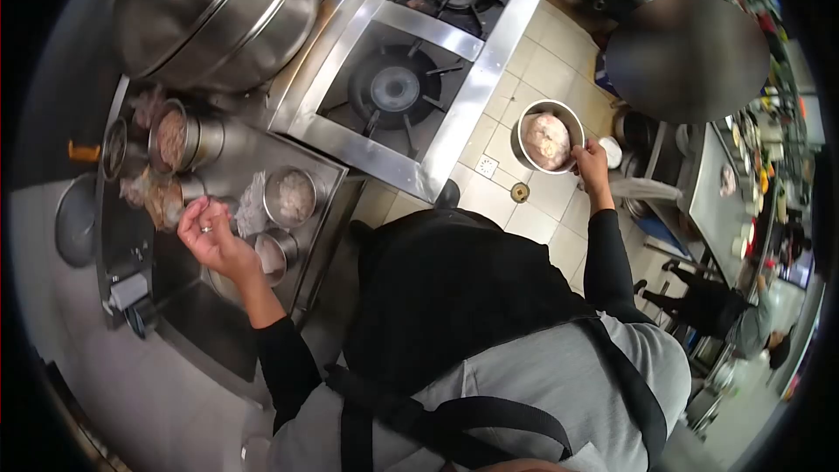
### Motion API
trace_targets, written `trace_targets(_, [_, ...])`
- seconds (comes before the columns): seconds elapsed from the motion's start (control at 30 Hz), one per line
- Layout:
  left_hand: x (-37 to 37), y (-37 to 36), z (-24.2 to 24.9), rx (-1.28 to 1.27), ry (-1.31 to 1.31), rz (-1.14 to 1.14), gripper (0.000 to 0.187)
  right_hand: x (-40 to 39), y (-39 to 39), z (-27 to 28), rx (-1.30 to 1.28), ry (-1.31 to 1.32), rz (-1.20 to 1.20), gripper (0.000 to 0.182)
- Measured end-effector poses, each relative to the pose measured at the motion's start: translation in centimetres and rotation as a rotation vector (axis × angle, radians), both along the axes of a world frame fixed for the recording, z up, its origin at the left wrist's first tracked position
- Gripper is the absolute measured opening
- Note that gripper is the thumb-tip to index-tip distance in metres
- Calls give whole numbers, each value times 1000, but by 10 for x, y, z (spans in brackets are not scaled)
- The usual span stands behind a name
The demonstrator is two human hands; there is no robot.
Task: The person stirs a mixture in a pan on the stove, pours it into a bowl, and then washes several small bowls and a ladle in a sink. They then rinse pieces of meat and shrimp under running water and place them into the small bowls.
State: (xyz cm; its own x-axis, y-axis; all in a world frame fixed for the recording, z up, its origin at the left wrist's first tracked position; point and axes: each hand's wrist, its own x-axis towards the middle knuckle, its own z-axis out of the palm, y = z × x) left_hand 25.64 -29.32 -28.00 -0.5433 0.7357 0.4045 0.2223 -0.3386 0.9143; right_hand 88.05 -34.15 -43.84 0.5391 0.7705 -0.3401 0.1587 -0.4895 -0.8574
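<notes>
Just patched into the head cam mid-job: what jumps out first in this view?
The right hand holds a metal bowl of pale pink food out over the tiled floor, beside the gas burners. The left hand hovers, fingers pinched, over a cluster of small steel containers on the steel counter at left. A big domed steel lid fills the top left.

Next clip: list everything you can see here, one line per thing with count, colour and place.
steel bowl: one, silver, pale pink food inside, held over the floor
small steel containers: several, silver, on the counter at left
big lidded pot: one, silver, top left
gas burners: two, black, steel stove, centre
tiled floor: beige, below the stove
other people: at least two, right side
left hand: one, ringed, over the containers
right hand: one, gripping the bowl rim
</notes>
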Motion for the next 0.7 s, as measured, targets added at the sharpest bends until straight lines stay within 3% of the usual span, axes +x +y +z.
trace_targets(0.27, [-8,-32,7,-149,89,195,17,-51,143,-14,33,176,124,12])
trace_targets(0.47, [-95,-74,-6,-269,98,408,13,-69,228,-32,69,141,43,11])
trace_targets(0.5, [-111,-73,-11,-293,54,416,15,-63,244,-57,83,115,14,15])
trace_targets(0.53, [-130,-73,-12,-310,14,456,17,-28,262,-107,50,-708,572,24])
trace_targets(0.57, [-147,-72,-10,-335,-6,453,21,-38,272,-106,52,-1202,805,28])
trace_targets(0.6, [-156,-64,0,-323,-66,477,22,-34,283,-123,347,-1117,798,28])
trace_targets(0.63, [-179,-56,1,-305,-127,429,24,-39,296,-127,406,-1061,768,32])
trace_targets(0.7, [-225,-39,2,-239,-204,420,23,-53,305,-111,227,-1079,753,34])
